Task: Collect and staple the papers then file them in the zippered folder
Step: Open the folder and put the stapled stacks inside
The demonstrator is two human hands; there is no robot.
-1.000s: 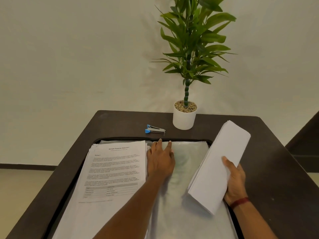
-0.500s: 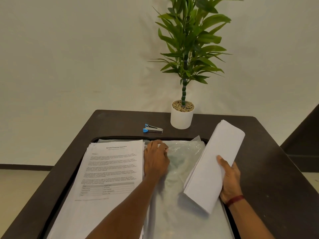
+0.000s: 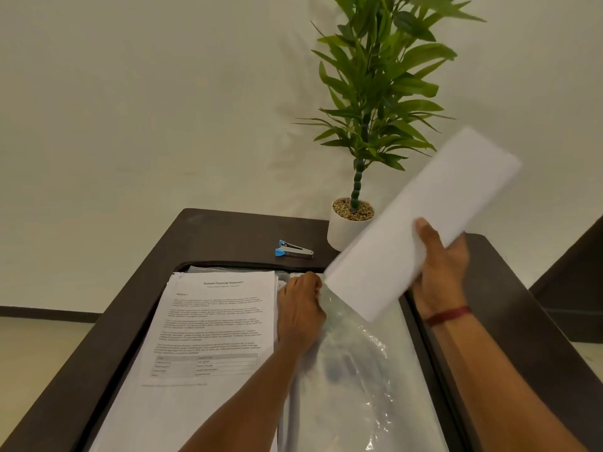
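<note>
Left hand (image 3: 300,309): fingers curled, with the top edge of the clear plastic sleeve (image 3: 352,370) pinched. A second ago it was laid flat on that sleeve, fingers straight. The plastic is now rumpled and lifted near the pinch.

Right hand (image 3: 440,265): closed round the white paper stack (image 3: 421,220), thumb on the upper face. The stack, formerly held low over the sleeve, is raised and tilted, partly covering the potted plant (image 3: 350,223). It is blurred by motion, and no staple can be made out.

Zippered folder (image 3: 427,363): laid open on the tabletop (image 3: 228,230), with printed papers (image 3: 212,337) on its left half and the sleeve on its right.

Stapler (image 3: 293,251): beyond the folder, untouched.

Assessment: the sleeve mouth is judged to be in the course of opening. Filing is in hand, and insertion is not yet done.
</note>
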